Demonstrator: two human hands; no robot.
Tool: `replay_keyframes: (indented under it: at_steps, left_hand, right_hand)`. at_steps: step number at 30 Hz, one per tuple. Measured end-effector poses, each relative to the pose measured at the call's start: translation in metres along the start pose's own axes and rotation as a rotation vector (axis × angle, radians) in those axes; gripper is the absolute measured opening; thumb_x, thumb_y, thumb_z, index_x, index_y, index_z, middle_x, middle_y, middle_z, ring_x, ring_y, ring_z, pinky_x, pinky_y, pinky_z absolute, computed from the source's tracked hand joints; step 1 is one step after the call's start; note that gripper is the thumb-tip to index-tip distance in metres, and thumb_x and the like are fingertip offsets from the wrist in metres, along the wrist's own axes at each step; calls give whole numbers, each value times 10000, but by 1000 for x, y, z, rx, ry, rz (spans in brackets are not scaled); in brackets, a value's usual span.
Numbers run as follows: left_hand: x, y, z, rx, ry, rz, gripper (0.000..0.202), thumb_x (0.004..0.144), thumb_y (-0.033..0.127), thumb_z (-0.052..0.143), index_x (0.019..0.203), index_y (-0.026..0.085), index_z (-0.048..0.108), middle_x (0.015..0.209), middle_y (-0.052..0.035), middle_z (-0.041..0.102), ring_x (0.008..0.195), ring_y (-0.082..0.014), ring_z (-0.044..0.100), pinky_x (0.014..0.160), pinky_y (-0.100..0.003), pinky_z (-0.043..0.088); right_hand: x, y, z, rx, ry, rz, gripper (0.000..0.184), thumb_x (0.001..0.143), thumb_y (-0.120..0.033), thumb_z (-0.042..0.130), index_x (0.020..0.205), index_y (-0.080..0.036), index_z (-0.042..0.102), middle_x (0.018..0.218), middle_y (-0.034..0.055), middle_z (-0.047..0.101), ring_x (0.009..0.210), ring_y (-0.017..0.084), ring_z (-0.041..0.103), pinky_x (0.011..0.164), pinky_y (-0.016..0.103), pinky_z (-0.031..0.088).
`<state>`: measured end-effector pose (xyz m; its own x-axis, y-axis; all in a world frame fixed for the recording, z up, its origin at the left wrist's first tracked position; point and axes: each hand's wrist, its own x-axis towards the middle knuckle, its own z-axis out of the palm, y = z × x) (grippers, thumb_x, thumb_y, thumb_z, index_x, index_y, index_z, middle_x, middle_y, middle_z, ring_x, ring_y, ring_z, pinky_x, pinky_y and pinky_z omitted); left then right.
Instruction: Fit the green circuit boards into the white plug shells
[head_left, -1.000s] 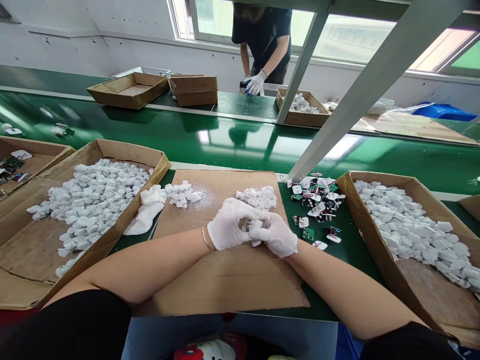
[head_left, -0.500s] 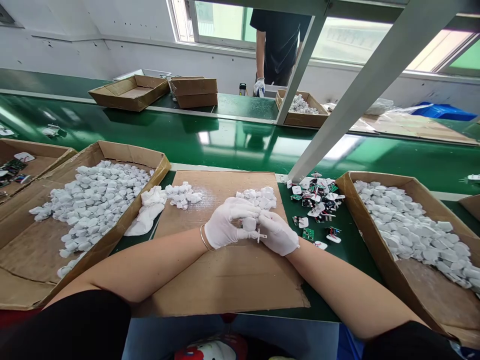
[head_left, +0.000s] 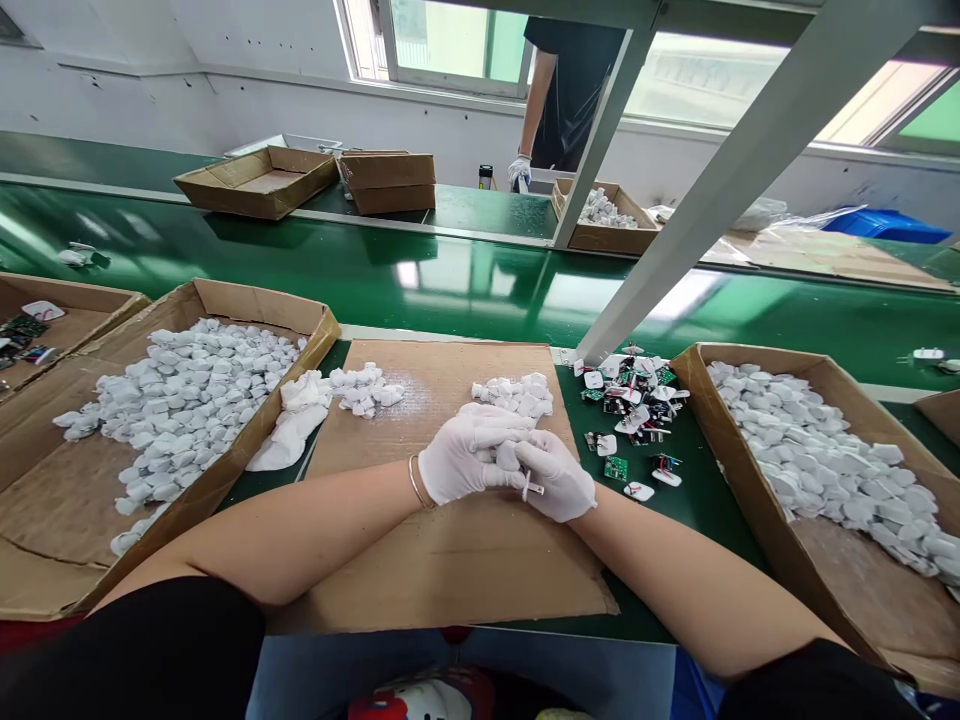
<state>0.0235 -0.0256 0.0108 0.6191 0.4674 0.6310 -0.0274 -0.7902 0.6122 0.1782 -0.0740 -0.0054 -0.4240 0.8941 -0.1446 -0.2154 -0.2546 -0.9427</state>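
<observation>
The person's gloved left hand [head_left: 459, 460] and right hand [head_left: 559, 478] together grasp one small white plug piece [head_left: 507, 457], neither clearly nearer to it. Its prongs [head_left: 535, 488] point rightward by the right fingers; its long axis is too covered to tell. Just beyond, white pieces [head_left: 525, 394] lie heaped on the cardboard sheet [head_left: 450, 570]; circuit boards [head_left: 634, 395] lie to the right.

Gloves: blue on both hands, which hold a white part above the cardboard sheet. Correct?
The colour is wrong: in the head view, the gloves are white, not blue. The left hand and right hand do hold a white part above the cardboard sheet.
</observation>
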Motion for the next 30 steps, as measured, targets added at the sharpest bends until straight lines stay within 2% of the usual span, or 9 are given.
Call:
replay_keyframes:
  at_steps: [7, 12, 15, 18, 22, 24, 26, 28, 30]
  left_hand:
    - [-3, 0, 4, -69, -67, -18, 325, 712, 478, 753, 782, 170, 675, 781, -58, 680, 779, -189, 640, 721, -313, 516]
    - [-3, -2, 2, -78, -3, -75, 435, 717, 518, 728, 989, 180, 698, 903, -77, 722, 876, -216, 664, 838, -342, 520]
    - [-3, -2, -4, -46, -16, -84, 454, 759, 532, 683, 1062, 194, 691, 948, -80, 732, 937, -235, 666, 883, -356, 511]
    - [-7, -2, -9, 7, -36, -44, 541, 786, 507, 671, 1231, 206, 604, 1130, -104, 692, 1075, -262, 628, 988, -399, 460]
    - [-11, -2, -11, 136, 0, -121, 772, 725, 507, 725, 1387, 223, 448, 1326, -131, 574, 1225, -305, 533, 1060, -450, 392]
    - [-9, -2, -10, 134, 33, -79, 726, 745, 511, 712, 1371, 239, 465, 1269, -123, 611, 1186, -288, 563, 1027, -433, 417]
    - [-5, -1, -11, 60, 13, 24, 595, 819, 478, 649, 1346, 250, 494, 1047, -88, 697, 1023, -231, 640, 938, -381, 470]
    - [-2, 2, -13, -22, -37, 90, 504, 896, 453, 550, 1346, 233, 499, 814, -47, 692, 867, -189, 659, 867, -345, 490]
    - [0, 4, -17, -36, -74, 89, 491, 943, 456, 446, 1363, 206, 488, 789, -53, 675, 900, -200, 651, 902, -364, 475]
  right_hand:
    - [-3, -7, 5, 32, -35, -15, 224, 712, -321, 732, 680, -147, 594, 697, 20, 602, 579, 116, 497, 506, 245, 387]
    - [-3, -5, 2, 120, -58, -2, 236, 784, -340, 654, 669, -144, 591, 675, 17, 592, 482, 87, 488, 455, 227, 357]
    - [-1, -6, -1, 169, -76, 1, 194, 779, -314, 663, 708, -144, 603, 653, 6, 582, 464, 84, 502, 476, 222, 376]
    - [0, -9, -4, 204, -58, -1, 183, 773, -311, 683, 745, -145, 611, 620, -8, 558, 454, 78, 488, 475, 216, 373]
    - [0, -12, -7, 228, -50, -13, 197, 757, -323, 694, 811, -151, 614, 658, -9, 551, 463, 86, 508, 451, 214, 361]
    - [1, -11, -7, 215, -54, -28, 190, 763, -318, 686, 803, -147, 613, 664, -7, 556, 464, 84, 515, 456, 214, 370]
    - [2, -9, -7, 193, -43, -34, 171, 764, -297, 682, 791, -144, 612, 678, -3, 571, 469, 81, 523, 463, 215, 380]
    - [2, -8, -5, 189, -19, -38, 163, 750, -271, 691, 825, -145, 620, 675, -5, 583, 477, 90, 533, 471, 223, 392]
    - [2, -8, -4, 210, -1, -55, 189, 726, -263, 712, 846, -147, 623, 663, -10, 584, 488, 98, 534, 485, 236, 410]
